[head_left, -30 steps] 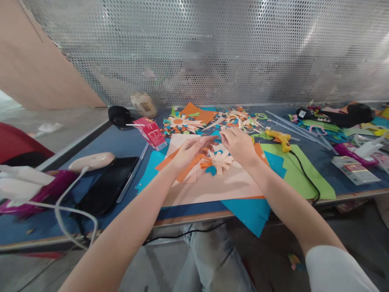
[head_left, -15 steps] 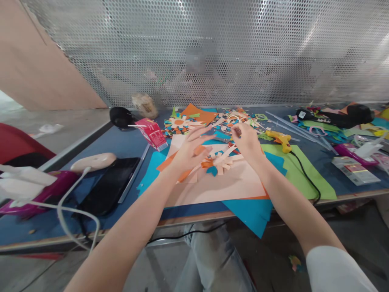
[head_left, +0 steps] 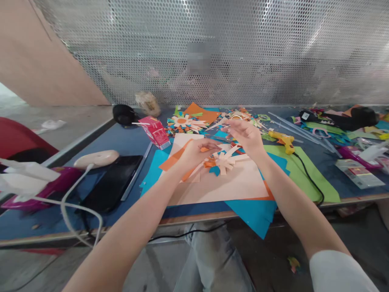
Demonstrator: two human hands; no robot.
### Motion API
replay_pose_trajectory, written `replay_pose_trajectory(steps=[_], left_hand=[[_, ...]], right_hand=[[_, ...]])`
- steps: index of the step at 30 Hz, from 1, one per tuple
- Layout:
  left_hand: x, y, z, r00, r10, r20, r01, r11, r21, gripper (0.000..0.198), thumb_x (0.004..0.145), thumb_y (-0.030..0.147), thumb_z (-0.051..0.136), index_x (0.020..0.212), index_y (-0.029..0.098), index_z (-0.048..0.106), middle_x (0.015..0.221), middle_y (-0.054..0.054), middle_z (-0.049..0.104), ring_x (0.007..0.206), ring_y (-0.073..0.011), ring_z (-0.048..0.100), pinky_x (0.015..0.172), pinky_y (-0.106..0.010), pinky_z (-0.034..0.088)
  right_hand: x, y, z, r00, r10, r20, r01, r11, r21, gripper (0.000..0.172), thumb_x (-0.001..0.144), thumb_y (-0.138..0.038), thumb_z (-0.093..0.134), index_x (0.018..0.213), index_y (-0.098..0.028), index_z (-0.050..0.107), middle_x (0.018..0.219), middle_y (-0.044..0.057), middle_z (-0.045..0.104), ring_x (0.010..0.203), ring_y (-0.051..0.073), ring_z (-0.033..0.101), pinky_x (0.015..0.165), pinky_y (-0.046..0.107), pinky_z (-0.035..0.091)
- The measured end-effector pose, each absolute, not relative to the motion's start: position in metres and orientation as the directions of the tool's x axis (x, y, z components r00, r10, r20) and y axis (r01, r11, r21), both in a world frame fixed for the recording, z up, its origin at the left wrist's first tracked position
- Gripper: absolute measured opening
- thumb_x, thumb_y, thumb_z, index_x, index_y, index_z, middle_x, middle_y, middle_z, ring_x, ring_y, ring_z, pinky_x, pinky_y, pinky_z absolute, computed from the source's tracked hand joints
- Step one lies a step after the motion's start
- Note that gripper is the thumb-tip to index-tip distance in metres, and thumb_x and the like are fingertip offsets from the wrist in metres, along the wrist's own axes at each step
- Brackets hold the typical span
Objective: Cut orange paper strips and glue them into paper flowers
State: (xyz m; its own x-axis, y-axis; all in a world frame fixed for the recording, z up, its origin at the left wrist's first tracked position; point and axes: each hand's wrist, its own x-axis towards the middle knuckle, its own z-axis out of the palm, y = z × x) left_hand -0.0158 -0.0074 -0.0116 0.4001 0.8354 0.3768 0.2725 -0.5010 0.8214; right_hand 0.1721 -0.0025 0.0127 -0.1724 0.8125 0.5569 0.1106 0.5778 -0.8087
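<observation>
A paper flower (head_left: 224, 163) of peach strips, with an orange and a teal petal at its left, lies on a large peach sheet (head_left: 225, 190). My left hand (head_left: 200, 152) is over the flower's left side, its fingers pinched together; whatever is in the pinch is too small to make out. Just above and right of the flower, my right hand (head_left: 245, 136) is raised with its fingers apart, and nothing shows in it. Behind the hands a second paper flower (head_left: 182, 121) with an orange centre rests among scraps. Scissors (head_left: 226, 139) are partly hidden between the hands.
A yellow hot glue gun (head_left: 282, 141) lies right, its black cord crossing a green sheet (head_left: 316, 178). Clear glue sticks (head_left: 304, 132) are behind it. Left are a red drink carton (head_left: 154, 133), a black phone (head_left: 112, 182) and a white cable (head_left: 63, 207). A perforated metal panel (head_left: 243, 52) stands behind.
My left hand has gone from spread fingers to a pinch and come lower over the flower. My right hand has loosened from a pinch, its fingers now apart. The flower stays on the sheet.
</observation>
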Motion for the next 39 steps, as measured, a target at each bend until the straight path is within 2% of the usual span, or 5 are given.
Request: replay_pose_trajectory(steps=[6, 14, 26, 33, 39], left_hand=[[-0.022, -0.010, -0.005, 0.093, 0.817, 0.568, 0.406, -0.552, 0.728, 0.020, 0.077, 0.030, 0.057, 0.089, 0.020, 0.070, 0.094, -0.003, 0.071, 0.092, -0.0175, 0.064, 0.088, -0.032, 0.049], [-0.022, -0.013, -0.006, 0.098, 0.737, 0.669, 0.431, -0.637, 0.639, 0.019, 0.080, 0.026, 0.054, 0.090, 0.021, 0.070, 0.098, -0.002, 0.070, 0.097, -0.0155, 0.063, 0.089, -0.028, 0.048], [-0.023, -0.005, -0.007, 0.128, 0.824, 0.553, 0.450, -0.545, 0.708, 0.021, 0.078, 0.034, 0.057, 0.086, 0.020, 0.071, 0.089, -0.002, 0.072, 0.086, -0.0170, 0.065, 0.080, -0.027, 0.050], [-0.023, -0.002, -0.008, 0.080, 0.820, 0.566, 0.428, -0.541, 0.724, 0.038, 0.087, 0.042, 0.037, 0.095, 0.017, 0.064, 0.094, -0.006, 0.070, 0.096, -0.0172, 0.062, 0.085, -0.027, 0.046], [-0.032, 0.008, -0.013, 0.024, 0.813, 0.582, 0.592, -0.481, 0.647, 0.035, 0.087, 0.042, 0.037, 0.102, 0.019, 0.058, 0.108, -0.006, 0.064, 0.102, -0.0186, 0.058, 0.089, -0.030, 0.043]], right_hand=[[0.171, 0.008, -0.005, -0.140, 0.889, 0.436, 0.448, 0.450, -0.773, 0.035, 0.068, -0.024, 0.065, 0.103, -0.018, 0.061, 0.110, 0.009, 0.063, 0.095, 0.021, 0.062, 0.077, 0.035, 0.053], [0.140, -0.022, -0.005, -0.573, 0.805, 0.155, 0.136, 0.280, -0.950, 0.024, 0.065, -0.029, 0.069, 0.086, -0.018, 0.067, 0.088, 0.004, 0.069, 0.079, 0.014, 0.064, 0.073, 0.028, 0.053], [0.156, -0.012, 0.011, -0.259, 0.919, 0.298, -0.140, 0.269, -0.953, 0.028, 0.059, -0.041, 0.071, 0.073, -0.018, 0.064, 0.065, 0.000, 0.066, 0.061, 0.013, 0.062, 0.057, 0.027, 0.053], [0.182, 0.009, 0.010, 0.074, 0.887, 0.455, 0.235, 0.428, -0.873, 0.018, 0.071, -0.036, 0.061, 0.073, -0.019, 0.061, 0.072, 0.002, 0.067, 0.070, 0.016, 0.062, 0.066, 0.030, 0.050], [0.203, 0.023, 0.006, 0.096, 0.817, 0.568, 0.626, 0.394, -0.673, 0.017, 0.086, -0.025, 0.034, 0.081, -0.021, 0.049, 0.071, 0.002, 0.063, 0.061, 0.014, 0.057, 0.068, 0.030, 0.045]])
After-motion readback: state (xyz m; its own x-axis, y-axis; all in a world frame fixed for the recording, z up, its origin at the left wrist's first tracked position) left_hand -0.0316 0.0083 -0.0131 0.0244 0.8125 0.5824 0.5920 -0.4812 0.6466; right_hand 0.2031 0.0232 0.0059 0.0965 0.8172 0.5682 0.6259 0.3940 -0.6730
